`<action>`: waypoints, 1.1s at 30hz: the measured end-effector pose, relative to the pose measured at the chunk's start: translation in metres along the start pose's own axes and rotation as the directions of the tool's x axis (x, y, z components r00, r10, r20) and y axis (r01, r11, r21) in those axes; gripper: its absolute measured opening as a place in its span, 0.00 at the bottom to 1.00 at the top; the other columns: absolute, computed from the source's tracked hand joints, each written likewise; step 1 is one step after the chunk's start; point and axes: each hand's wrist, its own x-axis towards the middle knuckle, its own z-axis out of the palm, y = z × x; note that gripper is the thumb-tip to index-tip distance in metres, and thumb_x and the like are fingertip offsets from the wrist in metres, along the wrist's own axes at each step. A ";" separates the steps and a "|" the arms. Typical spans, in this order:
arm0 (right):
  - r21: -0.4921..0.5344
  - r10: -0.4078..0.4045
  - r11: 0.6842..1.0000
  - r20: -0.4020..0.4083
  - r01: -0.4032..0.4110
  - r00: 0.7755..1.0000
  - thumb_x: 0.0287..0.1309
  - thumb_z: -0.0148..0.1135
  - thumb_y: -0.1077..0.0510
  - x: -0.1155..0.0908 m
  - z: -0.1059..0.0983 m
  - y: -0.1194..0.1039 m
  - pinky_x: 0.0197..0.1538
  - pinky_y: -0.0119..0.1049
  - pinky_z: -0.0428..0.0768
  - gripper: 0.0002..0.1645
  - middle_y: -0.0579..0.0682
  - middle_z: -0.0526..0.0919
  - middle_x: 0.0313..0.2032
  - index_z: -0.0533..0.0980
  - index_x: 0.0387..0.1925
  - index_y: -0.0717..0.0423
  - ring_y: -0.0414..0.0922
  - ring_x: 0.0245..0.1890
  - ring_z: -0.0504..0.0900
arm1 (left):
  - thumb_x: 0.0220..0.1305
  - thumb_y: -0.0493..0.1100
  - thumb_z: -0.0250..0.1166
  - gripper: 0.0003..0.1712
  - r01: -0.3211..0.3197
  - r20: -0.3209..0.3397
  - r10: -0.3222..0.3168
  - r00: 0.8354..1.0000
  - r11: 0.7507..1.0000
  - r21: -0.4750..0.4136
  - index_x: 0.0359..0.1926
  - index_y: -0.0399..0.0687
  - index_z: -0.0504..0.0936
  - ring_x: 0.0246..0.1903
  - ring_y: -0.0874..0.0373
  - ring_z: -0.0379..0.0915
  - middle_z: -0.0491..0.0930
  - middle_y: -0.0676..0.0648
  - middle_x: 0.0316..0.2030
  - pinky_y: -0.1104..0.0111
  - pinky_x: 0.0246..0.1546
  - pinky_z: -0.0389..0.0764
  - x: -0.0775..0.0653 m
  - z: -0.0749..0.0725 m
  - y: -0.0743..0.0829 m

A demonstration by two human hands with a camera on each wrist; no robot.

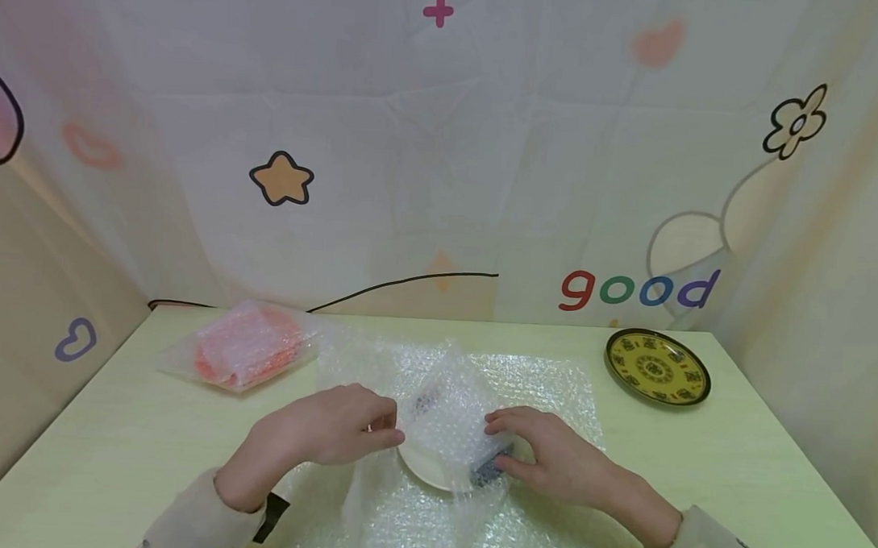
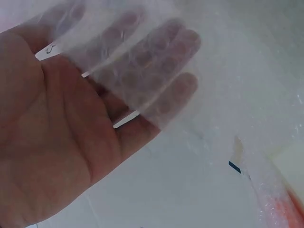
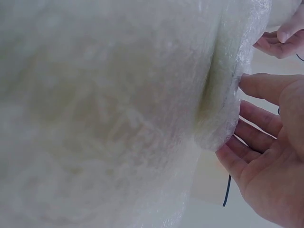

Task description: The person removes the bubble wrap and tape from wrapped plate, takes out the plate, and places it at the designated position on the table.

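A white plate (image 1: pixel 427 465) with dark markings lies on a spread sheet of bubble wrap (image 1: pixel 551 391), a folded flap of the wrap covering much of it. At the plate's left edge is my left hand (image 1: pixel 342 428), its fingers loosely bent. The left wrist view shows those fingers (image 2: pixel 166 57) through a clear layer of wrap, with the palm bare. My right hand (image 1: pixel 559 464) touches the wrapped right side of the plate. Seen from the right wrist, the fingertips (image 3: pixel 230 156) rest along the wrapped edge, fingers extended and spread.
On the pale table (image 1: pixel 751 478), a yellow plate (image 1: pixel 657 368) with a dark rim lies at the back right. A pinkish-red item in bubble wrap (image 1: pixel 251 344) sits at the back left. A printed curtain (image 1: pixel 485 187) hangs behind the table and along its sides.
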 end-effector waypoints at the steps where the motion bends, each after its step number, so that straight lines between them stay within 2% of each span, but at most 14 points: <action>1: 0.002 0.004 1.000 0.003 -0.004 1.000 0.63 0.71 0.60 0.000 0.000 0.000 0.62 0.56 0.75 0.16 0.53 0.82 0.58 0.80 0.52 0.56 0.53 0.61 0.79 | 0.75 0.49 0.62 0.09 0.006 0.006 -0.006 1.000 1.000 0.004 0.35 0.56 0.81 0.27 0.66 0.72 0.79 0.60 0.29 0.65 0.34 0.76 0.000 0.000 0.000; 8: 0.002 0.021 1.000 0.017 -0.021 1.000 0.63 0.71 0.59 0.001 0.000 -0.001 0.63 0.56 0.75 0.17 0.52 0.82 0.59 0.80 0.52 0.56 0.53 0.62 0.78 | 0.73 0.49 0.64 0.07 0.044 0.053 -0.045 0.998 0.999 0.020 0.36 0.57 0.82 0.34 0.63 0.75 0.80 0.60 0.34 0.61 0.41 0.78 -0.005 0.000 -0.005; 12: 0.005 0.032 0.999 0.022 -0.032 0.999 0.63 0.71 0.59 0.001 0.000 -0.002 0.64 0.56 0.74 0.17 0.52 0.81 0.59 0.80 0.52 0.56 0.53 0.62 0.78 | 0.71 0.49 0.66 0.07 0.072 0.103 -0.074 0.992 0.997 0.027 0.42 0.53 0.83 0.44 0.56 0.78 0.82 0.56 0.42 0.56 0.49 0.78 -0.007 0.001 -0.008; 15: 0.002 0.027 1.000 0.020 -0.028 0.999 0.63 0.71 0.59 0.001 -0.001 -0.002 0.63 0.56 0.75 0.17 0.52 0.81 0.59 0.80 0.52 0.56 0.54 0.62 0.78 | 0.69 0.49 0.69 0.10 0.100 0.145 -0.104 0.984 0.994 0.031 0.46 0.50 0.83 0.49 0.53 0.77 0.82 0.54 0.46 0.55 0.53 0.77 -0.007 0.002 -0.010; 19: -0.001 0.021 1.000 0.016 -0.021 1.000 0.63 0.71 0.59 0.000 -0.001 -0.002 0.63 0.57 0.74 0.17 0.53 0.81 0.59 0.80 0.52 0.56 0.54 0.62 0.78 | 0.64 0.45 0.74 0.16 0.116 0.167 -0.123 0.978 0.992 0.054 0.51 0.49 0.83 0.53 0.53 0.76 0.81 0.53 0.50 0.55 0.57 0.75 -0.009 0.003 -0.012; 24: -0.004 0.017 1.000 0.013 -0.017 1.000 0.63 0.71 0.59 0.001 -0.001 -0.001 0.63 0.57 0.74 0.17 0.53 0.81 0.59 0.80 0.52 0.56 0.55 0.62 0.78 | 0.57 0.38 0.77 0.26 0.092 0.178 -0.105 0.978 0.992 0.083 0.58 0.48 0.83 0.60 0.53 0.72 0.78 0.51 0.56 0.56 0.63 0.72 -0.012 0.004 -0.015; 33: -0.017 -0.008 1.000 0.004 0.008 1.000 0.64 0.71 0.58 0.001 -0.003 0.000 0.62 0.56 0.75 0.17 0.53 0.82 0.59 0.81 0.52 0.56 0.55 0.60 0.79 | 0.51 0.35 0.80 0.36 0.080 0.186 -0.092 0.978 0.994 0.071 0.63 0.54 0.80 0.64 0.53 0.67 0.75 0.54 0.58 0.54 0.64 0.71 -0.016 0.006 -0.020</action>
